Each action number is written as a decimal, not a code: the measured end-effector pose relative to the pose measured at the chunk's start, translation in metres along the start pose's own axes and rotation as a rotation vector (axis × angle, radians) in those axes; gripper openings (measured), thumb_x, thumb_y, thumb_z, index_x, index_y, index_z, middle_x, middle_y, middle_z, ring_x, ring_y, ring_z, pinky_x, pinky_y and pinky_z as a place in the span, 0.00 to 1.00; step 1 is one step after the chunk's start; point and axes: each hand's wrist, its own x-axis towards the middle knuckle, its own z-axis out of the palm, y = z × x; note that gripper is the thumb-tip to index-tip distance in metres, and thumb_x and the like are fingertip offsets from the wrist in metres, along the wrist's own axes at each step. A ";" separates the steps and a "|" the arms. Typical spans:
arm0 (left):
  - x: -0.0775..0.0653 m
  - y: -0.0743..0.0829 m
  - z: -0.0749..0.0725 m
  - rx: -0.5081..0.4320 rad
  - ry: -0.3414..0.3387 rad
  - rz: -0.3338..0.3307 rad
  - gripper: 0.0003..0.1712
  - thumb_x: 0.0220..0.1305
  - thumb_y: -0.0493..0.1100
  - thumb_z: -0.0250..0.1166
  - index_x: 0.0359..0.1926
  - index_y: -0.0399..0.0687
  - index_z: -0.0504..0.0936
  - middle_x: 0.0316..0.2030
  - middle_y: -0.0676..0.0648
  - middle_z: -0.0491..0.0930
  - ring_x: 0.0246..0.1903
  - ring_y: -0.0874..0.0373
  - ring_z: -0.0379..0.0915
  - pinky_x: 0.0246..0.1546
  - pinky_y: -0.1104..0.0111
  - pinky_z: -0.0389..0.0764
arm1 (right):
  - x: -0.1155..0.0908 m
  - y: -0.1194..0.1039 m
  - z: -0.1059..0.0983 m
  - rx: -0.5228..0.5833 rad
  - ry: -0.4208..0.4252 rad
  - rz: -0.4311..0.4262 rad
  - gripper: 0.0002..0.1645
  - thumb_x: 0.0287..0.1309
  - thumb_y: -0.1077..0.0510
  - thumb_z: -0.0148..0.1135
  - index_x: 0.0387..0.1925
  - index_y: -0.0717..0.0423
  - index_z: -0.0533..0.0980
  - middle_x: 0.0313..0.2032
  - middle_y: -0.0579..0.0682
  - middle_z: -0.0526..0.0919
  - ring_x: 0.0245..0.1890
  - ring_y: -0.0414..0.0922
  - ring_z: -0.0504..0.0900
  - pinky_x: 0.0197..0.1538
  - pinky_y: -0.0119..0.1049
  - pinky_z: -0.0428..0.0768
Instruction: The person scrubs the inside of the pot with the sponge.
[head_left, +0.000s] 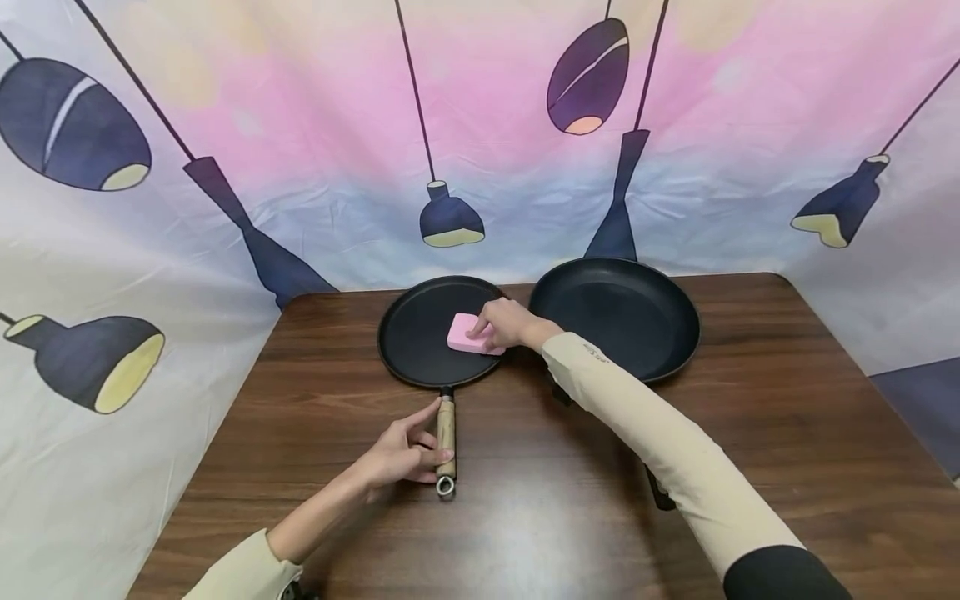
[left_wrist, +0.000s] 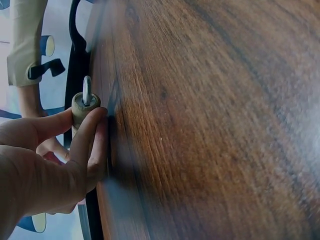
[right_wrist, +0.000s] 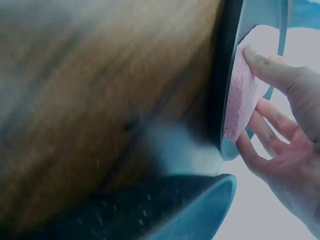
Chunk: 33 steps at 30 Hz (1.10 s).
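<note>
A flat round black pan (head_left: 420,325) with a wooden handle (head_left: 446,433) lies on the table. My left hand (head_left: 405,446) holds that handle, thumb on one side and fingers on the other, as the left wrist view shows near the metal ring (left_wrist: 87,90) at its end. My right hand (head_left: 506,323) grips a pink sponge (head_left: 463,332) against the right part of the pan's surface. In the right wrist view the thumb and fingers of the right hand (right_wrist: 285,115) are spread around the porous pink sponge (right_wrist: 245,85).
A larger, deeper black frying pan (head_left: 615,312) stands to the right, its dark handle (head_left: 660,492) partly hidden under the right sleeve (head_left: 652,425). Both pans sit on the brown wooden table (head_left: 540,517). Behind hangs a cloth (head_left: 337,125) printed with lamps.
</note>
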 end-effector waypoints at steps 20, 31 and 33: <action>-0.004 -0.002 -0.003 -0.025 -0.041 0.028 0.53 0.65 0.33 0.69 0.82 0.45 0.46 0.39 0.43 0.75 0.31 0.61 0.80 0.37 0.61 0.91 | 0.040 -0.070 0.034 -0.087 0.055 -0.190 0.18 0.63 0.51 0.72 0.55 0.39 0.85 0.57 0.47 0.85 0.60 0.47 0.79 0.64 0.40 0.81; -0.008 -0.002 -0.004 -0.060 -0.036 0.016 0.54 0.64 0.32 0.70 0.82 0.46 0.47 0.41 0.42 0.74 0.30 0.63 0.80 0.36 0.63 0.91 | 0.095 -0.067 0.040 -0.061 0.216 0.048 0.19 0.71 0.51 0.63 0.61 0.37 0.80 0.62 0.47 0.81 0.63 0.48 0.78 0.65 0.41 0.81; -0.006 -0.001 -0.004 -0.060 -0.040 0.020 0.54 0.65 0.32 0.70 0.82 0.46 0.47 0.41 0.42 0.74 0.30 0.63 0.80 0.36 0.64 0.91 | 0.096 -0.061 0.041 -0.053 0.260 0.082 0.19 0.72 0.51 0.62 0.61 0.39 0.81 0.64 0.49 0.80 0.64 0.48 0.78 0.64 0.41 0.82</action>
